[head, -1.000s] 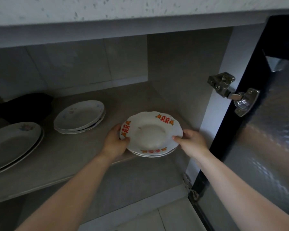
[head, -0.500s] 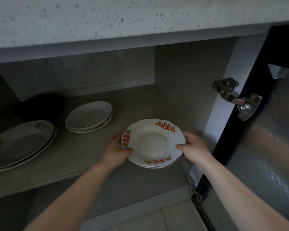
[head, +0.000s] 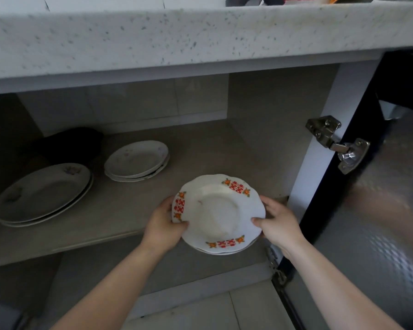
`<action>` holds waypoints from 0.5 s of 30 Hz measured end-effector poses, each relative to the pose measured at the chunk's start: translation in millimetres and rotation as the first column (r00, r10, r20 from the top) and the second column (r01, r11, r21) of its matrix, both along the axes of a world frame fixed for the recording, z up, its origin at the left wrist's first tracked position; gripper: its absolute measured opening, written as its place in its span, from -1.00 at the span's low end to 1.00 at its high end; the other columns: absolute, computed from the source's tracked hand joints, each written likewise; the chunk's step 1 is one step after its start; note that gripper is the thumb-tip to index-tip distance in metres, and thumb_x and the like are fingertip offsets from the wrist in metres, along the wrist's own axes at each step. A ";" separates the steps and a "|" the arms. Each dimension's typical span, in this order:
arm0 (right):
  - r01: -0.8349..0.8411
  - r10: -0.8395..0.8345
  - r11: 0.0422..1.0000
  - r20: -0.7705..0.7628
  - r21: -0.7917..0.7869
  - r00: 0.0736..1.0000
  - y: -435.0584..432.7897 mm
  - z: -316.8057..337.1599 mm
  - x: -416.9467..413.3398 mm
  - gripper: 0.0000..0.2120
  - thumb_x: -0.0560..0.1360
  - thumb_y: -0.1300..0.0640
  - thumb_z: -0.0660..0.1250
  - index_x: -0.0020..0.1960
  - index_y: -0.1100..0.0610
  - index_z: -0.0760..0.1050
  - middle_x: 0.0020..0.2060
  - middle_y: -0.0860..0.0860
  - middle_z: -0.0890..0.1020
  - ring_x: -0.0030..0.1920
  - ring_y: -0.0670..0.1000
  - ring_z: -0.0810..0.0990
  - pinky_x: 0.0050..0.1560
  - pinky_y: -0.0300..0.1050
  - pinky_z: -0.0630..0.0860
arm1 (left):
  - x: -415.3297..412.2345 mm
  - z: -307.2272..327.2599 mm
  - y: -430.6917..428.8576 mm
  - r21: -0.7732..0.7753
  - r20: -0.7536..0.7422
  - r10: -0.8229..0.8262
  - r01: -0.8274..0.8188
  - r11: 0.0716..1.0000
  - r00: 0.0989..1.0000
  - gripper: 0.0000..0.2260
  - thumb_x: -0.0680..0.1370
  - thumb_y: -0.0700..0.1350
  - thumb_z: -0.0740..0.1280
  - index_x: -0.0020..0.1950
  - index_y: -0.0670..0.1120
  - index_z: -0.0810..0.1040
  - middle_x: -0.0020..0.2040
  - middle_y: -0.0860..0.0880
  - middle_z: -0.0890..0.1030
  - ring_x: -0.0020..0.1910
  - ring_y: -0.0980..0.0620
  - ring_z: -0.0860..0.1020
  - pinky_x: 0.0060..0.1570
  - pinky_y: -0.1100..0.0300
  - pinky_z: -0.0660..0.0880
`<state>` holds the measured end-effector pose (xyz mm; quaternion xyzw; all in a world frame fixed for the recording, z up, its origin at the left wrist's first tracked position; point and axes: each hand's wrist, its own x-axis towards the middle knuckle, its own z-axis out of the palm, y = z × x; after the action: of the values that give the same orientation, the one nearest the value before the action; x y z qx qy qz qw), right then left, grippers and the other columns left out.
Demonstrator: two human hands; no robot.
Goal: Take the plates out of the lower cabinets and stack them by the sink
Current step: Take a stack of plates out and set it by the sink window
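**Both hands clasp a stack of patterned plates at the shelf's front edge**

The left hand (head: 163, 225) grips the stack's left rim, thumb on top, and the right hand (head: 278, 225) grips the right rim in the same way. The patterned plates (head: 218, 210), white with red and orange marks, number at least two by the rims showing below; they are held level over the front edge of the shelf (head: 129, 210).

Below the shelf lies pale floor tile (head: 200, 310). On the shelf's left end sit two oval plates (head: 43, 191). At the shelf's middle is a second stack of round plates (head: 136, 160), two or three. One dark thing (head: 69, 144) lies at the shelf's back.

Right of the shelf a black door (head: 379, 222) stands open on a metal hinge (head: 336, 142). Above the shelf runs a speckled stone counter (head: 177, 39).
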<state>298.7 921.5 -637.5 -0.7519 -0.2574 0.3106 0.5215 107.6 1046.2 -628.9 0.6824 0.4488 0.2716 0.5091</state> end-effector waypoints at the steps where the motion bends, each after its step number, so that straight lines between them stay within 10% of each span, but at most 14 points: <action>1: -0.015 0.015 1.000 0.007 0.002 1.000 -2.7 0.5 -4.1 -0.47 0.41 0.35 0.36 0.31 -0.03 0.42 0.05 -0.14 0.55 0.15 -0.05 0.49 0.10 -0.07 0.50 | -7.3 -0.6 -3.5 -0.016 -0.006 0.012 -0.013 1.000 1.000 -0.56 0.38 -0.36 0.39 0.15 0.02 0.42 -0.11 0.17 0.52 -0.15 0.23 0.50 -0.13 0.16 0.54; 15: -0.277 0.276 0.959 0.036 0.052 0.961 7.5 -5.4 -108.8 -0.43 0.42 0.33 0.37 0.25 -0.22 0.42 -0.03 -0.46 0.44 0.22 -0.08 0.49 0.22 0.08 0.49 | -139.7 2.8 -44.1 0.008 -0.041 0.290 -0.290 0.957 0.956 -0.45 0.37 -0.31 0.42 0.23 0.15 0.41 0.03 0.18 0.58 -0.02 0.06 0.59 -0.15 0.09 0.60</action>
<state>189.9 929.1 -642.9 -0.6978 -0.3759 0.3624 0.4903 -32.1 1002.1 -626.1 0.6152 0.5542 0.3296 0.4535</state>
